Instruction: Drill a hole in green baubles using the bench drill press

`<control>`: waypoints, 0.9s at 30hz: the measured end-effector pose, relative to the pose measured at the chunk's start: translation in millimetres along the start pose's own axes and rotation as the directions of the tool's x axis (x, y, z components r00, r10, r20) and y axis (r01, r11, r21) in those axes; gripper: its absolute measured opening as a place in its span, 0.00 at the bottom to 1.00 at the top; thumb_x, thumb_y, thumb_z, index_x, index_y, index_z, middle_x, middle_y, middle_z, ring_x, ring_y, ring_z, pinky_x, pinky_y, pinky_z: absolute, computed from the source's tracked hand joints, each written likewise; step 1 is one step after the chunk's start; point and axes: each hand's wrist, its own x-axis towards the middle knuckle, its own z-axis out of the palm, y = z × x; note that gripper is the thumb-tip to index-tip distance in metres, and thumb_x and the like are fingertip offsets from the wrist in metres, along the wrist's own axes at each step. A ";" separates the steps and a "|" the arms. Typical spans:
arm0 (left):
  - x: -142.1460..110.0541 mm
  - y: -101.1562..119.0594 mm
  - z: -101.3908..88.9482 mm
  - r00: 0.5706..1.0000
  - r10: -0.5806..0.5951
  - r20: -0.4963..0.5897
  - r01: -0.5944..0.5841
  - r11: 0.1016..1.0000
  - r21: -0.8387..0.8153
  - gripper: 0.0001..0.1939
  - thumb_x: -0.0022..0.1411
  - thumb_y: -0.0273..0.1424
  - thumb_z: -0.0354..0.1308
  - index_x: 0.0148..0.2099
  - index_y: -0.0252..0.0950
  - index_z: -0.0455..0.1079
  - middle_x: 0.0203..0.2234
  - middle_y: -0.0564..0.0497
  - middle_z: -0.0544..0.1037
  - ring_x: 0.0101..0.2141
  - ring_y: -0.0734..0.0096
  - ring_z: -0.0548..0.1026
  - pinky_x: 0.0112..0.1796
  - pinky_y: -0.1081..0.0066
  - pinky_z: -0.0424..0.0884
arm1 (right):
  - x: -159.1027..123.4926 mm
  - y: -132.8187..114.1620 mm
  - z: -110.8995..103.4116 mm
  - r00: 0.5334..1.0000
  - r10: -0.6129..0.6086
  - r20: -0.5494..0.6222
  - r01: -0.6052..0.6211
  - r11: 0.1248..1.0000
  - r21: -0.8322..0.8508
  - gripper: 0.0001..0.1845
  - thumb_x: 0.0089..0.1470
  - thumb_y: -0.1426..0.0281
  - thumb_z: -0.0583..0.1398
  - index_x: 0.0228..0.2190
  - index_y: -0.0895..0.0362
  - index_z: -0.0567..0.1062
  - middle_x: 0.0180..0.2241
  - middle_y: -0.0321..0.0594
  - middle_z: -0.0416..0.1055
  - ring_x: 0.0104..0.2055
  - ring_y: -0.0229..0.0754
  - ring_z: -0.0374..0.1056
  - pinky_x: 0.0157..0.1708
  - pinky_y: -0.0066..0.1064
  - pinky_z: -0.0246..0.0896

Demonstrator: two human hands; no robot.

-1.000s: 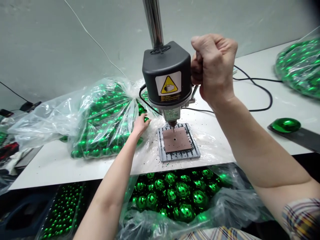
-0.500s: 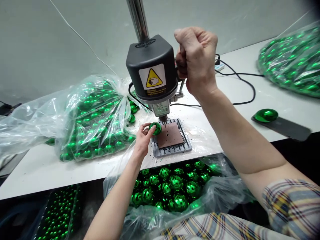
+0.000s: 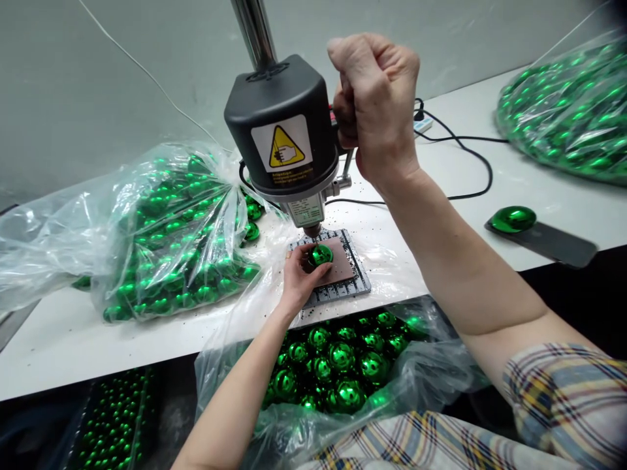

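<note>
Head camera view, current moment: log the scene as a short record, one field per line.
left hand: left hand holding a green ball over the brown board
right hand: right hand closed around the lever
machine: drill press with hand-warning label
bit contact: cannot tell
left side: tied clear bag of green balls
near edge: open bag of green balls
</note>
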 end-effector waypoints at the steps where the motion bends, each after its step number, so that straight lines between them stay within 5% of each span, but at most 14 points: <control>1: -1.5 0.0 1.9 1.000 0.014 -0.006 -0.014 1.000 0.005 0.25 0.50 0.36 0.73 0.50 0.39 0.73 0.40 0.48 0.77 0.38 0.66 0.74 0.42 0.64 0.72 | -1.5 -3.6 1.4 1.000 0.014 -0.015 -0.013 1.000 0.013 0.27 0.61 0.72 0.60 0.16 0.52 0.52 0.16 0.30 0.45 0.18 0.34 0.45 0.17 0.31 0.47; 8: -4.6 -1.4 4.3 0.999 0.036 -0.011 -0.036 0.999 -0.005 0.25 0.51 0.36 0.73 0.51 0.40 0.74 0.42 0.47 0.77 0.41 0.63 0.75 0.46 0.61 0.73 | -11.3 -31.4 9.5 0.985 0.135 -0.103 -0.131 0.990 0.045 0.29 0.61 0.80 0.55 0.13 0.53 0.51 0.13 0.30 0.45 0.14 0.32 0.41 0.13 0.32 0.41; 15: -3.6 -5.9 5.3 0.999 0.037 0.006 -0.036 0.999 -0.011 0.26 0.51 0.37 0.73 0.52 0.40 0.74 0.42 0.46 0.77 0.43 0.62 0.74 0.46 0.61 0.73 | -55.0 -39.0 -6.0 0.990 -0.124 -0.068 0.117 0.988 -0.097 0.27 0.61 0.73 0.59 0.16 0.53 0.53 0.14 0.31 0.51 0.15 0.34 0.45 0.16 0.33 0.43; 21: -3.6 -6.6 5.9 1.000 0.028 0.007 -0.028 0.999 -0.017 0.26 0.51 0.37 0.73 0.52 0.40 0.74 0.42 0.46 0.77 0.42 0.62 0.75 0.46 0.61 0.73 | -83.7 -34.8 -16.1 0.982 -0.159 -0.104 0.142 0.978 -0.154 0.32 0.59 0.57 0.64 0.15 0.54 0.53 0.14 0.32 0.48 0.16 0.35 0.47 0.18 0.35 0.47; 27: -4.3 -5.3 5.0 0.999 0.039 0.008 -0.039 0.999 -0.009 0.27 0.51 0.38 0.74 0.52 0.40 0.74 0.41 0.46 0.77 0.44 0.61 0.75 0.46 0.61 0.73 | -101.8 -33.2 -24.9 0.978 -0.198 -0.059 0.187 0.970 -0.155 0.32 0.57 0.58 0.62 0.15 0.54 0.49 0.12 0.33 0.46 0.15 0.37 0.45 0.17 0.39 0.43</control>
